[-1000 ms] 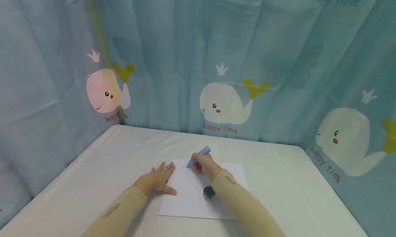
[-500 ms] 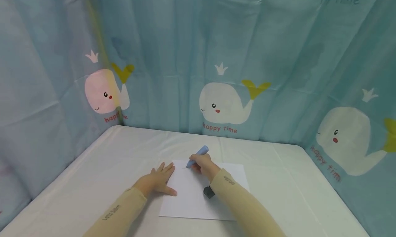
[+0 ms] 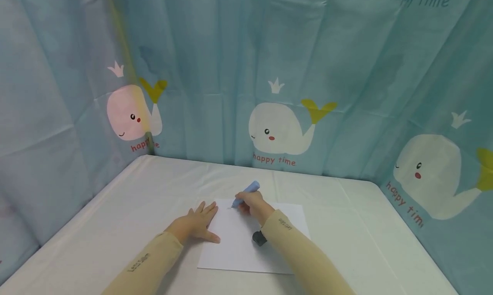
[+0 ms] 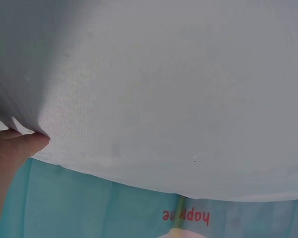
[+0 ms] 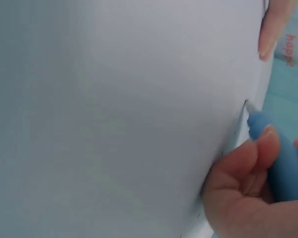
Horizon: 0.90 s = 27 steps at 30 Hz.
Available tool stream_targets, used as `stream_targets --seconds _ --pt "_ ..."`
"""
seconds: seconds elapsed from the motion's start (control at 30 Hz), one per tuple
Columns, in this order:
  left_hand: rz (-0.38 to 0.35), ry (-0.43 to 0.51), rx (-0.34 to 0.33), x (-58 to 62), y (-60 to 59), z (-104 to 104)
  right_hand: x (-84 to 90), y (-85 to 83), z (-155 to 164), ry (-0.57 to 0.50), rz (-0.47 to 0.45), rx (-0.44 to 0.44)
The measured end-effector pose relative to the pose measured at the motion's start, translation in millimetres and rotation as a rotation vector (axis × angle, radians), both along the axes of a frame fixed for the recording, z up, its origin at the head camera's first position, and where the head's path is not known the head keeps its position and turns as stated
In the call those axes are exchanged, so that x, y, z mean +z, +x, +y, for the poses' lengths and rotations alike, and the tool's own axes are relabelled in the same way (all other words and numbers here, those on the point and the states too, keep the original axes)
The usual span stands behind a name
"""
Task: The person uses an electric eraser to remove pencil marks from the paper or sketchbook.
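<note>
In the head view a white sheet of paper (image 3: pixel 235 252) lies on the table. My right hand (image 3: pixel 254 204) grips a thick light-blue marker (image 3: pixel 252 187), slanted, its tip right at the sheet near the upper left. Small faint marks show by the tip. The right wrist view has the same marker (image 5: pixel 285 166) between curled fingers and thumb, its tip at the white surface. Spread out flat, my left hand (image 3: pixel 198 222) rests over the paper's left edge with the thumb on the sheet. Only some of its fingers (image 4: pixel 20 146) show in the left wrist view.
A small black object (image 3: pixel 259 238) shows beside the right sleeve, over the paper. White cloth covers the table (image 3: pixel 346 226). Blue-green curtains (image 3: pixel 208 72) printed with whales stand along its back and sides.
The marker and right hand have shifted very slightly to the left, and the faint marks by the tip have grown a little. My left hand stays in place.
</note>
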<state>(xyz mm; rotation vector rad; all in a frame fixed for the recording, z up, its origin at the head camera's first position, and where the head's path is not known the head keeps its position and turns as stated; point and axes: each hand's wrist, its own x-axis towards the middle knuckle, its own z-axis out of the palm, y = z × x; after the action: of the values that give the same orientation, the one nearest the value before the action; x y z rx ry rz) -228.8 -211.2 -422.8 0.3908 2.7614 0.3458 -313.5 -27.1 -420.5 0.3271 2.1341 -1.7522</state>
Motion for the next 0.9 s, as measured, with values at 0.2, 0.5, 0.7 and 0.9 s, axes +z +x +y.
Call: stream_targets --seconds 0.2,0.5,0.7,0.9 --pt "-0.006 0.002 0.011 0.3 1.0 0.1 -0.3 -1.7 2.2 -0.032 -0.026 0.04" --pt "-0.016 -0.012 0.025 -0.7 -0.9 -0.2 1.0 -1.9 4.5 -0.113 -0.057 0.021" --pt "-0.025 0.003 0.019 1.6 0.5 -0.1 3.7 1.7 0.8 -0.1 -0.033 -0.031" --pt "-0.031 0.002 0.022 0.4 1.5 0.3 2.4 1.7 -1.0 -0.094 -0.009 -0.085"
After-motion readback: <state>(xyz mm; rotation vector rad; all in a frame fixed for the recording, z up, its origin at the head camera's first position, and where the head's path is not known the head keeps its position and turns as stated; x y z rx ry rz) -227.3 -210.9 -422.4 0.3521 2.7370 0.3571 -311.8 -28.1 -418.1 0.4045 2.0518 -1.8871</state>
